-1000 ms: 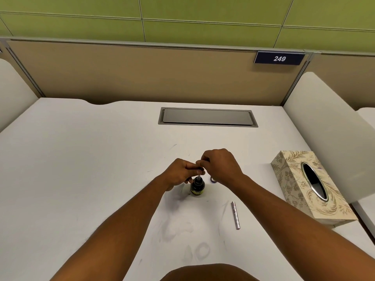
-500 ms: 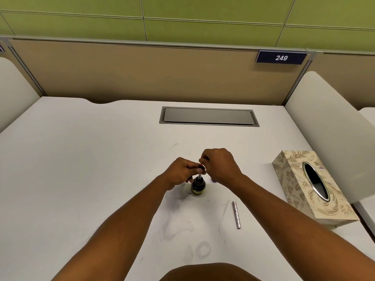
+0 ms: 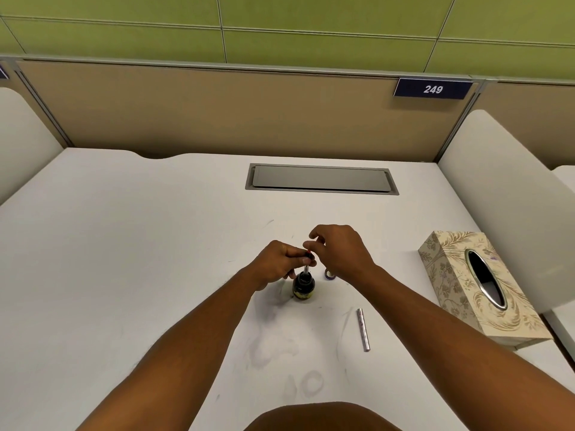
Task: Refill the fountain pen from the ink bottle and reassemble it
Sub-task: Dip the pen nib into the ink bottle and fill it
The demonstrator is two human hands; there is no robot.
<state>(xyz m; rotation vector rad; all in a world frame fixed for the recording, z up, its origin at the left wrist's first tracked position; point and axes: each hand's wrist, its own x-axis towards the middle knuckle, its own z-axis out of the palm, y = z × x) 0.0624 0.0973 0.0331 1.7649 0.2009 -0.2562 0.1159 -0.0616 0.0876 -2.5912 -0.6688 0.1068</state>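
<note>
holding pen upright in ink bottle

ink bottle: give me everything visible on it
The ink bottle is small, round and dark, glass by the look of it, with a yellowish label band low on its body. It stands upright and uncapped on the white desk, between the two hands. A thin pen section goes straight down into its mouth, held at its top by the left hand. Whether that hand also touches the bottle cannot be told. A small dark ring, possibly its cap, lies just to its right.
</note>
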